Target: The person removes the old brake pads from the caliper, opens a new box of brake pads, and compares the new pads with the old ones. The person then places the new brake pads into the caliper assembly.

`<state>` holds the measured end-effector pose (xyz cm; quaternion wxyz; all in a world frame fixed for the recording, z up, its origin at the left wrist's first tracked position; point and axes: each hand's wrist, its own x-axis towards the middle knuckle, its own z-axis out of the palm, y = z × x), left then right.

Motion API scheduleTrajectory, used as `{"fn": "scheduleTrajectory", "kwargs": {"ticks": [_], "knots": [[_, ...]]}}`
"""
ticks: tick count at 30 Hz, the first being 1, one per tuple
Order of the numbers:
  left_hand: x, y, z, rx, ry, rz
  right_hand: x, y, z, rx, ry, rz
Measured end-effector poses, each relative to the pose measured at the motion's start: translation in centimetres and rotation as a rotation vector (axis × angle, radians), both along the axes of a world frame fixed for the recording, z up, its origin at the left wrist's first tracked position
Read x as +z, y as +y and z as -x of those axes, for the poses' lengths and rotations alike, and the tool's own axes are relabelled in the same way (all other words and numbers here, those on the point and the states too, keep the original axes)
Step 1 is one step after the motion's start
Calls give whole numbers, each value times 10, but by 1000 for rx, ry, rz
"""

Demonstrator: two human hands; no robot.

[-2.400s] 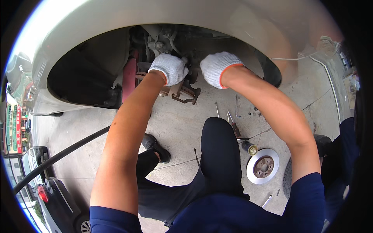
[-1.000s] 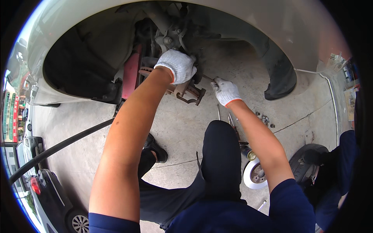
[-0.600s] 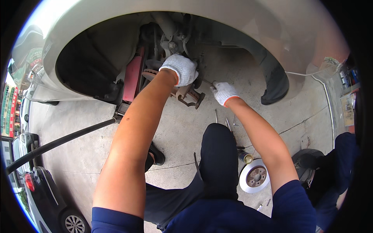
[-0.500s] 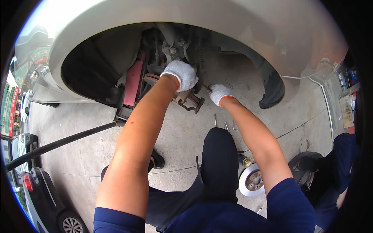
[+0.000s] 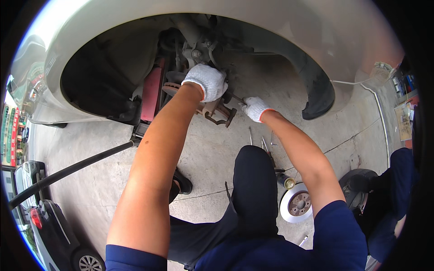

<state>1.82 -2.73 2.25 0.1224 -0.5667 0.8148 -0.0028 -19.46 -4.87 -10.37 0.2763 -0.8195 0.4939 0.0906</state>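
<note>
My left hand point(image 5: 204, 82), in a white knit glove, is closed against the hub and brake parts point(image 5: 219, 113) inside a car's wheel arch; what its fingers hold is hidden. Below and right of it, my gloved right hand point(image 5: 254, 108) is closed on the handle of a slim metal tool point(image 5: 236, 97), whose far end disappears among those parts. Behind the left hand are a rusty brake disc point(image 5: 172, 87), suspension parts point(image 5: 195, 53) and a red floor jack point(image 5: 152, 95) with a long black handle point(image 5: 72, 167).
The silver fender point(image 5: 203, 8) arches overhead. On the concrete by my knee lie hand tools point(image 5: 266, 149), a spray can point(image 5: 286, 180) and a shiny brake disc point(image 5: 289, 212). At right are a tyre point(image 5: 350, 180) and a person in navy clothing point(image 5: 398, 189); at left, a dark car point(image 5: 58, 226).
My right hand has come down from beside the hub and now grips the tool. My left hand stays at the hub, slightly further right than at first.
</note>
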Motion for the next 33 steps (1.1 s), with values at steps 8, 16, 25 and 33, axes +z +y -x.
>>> {"fn": "scheduleTrajectory", "kwargs": {"ticks": [8, 16, 25, 33], "knots": [[1, -5, 1, -3, -4, 42, 200, 7, -25, 191, 301, 268], [4, -1, 0, -21, -19, 61, 48, 17, 22, -66, -22, 216], [9, 2, 6, 20, -108, -2, -32, 1, -19, -73, -49, 19], [2, -16, 18, -57, -45, 78, -65, -34, -7, -36, -125, -20]]}}
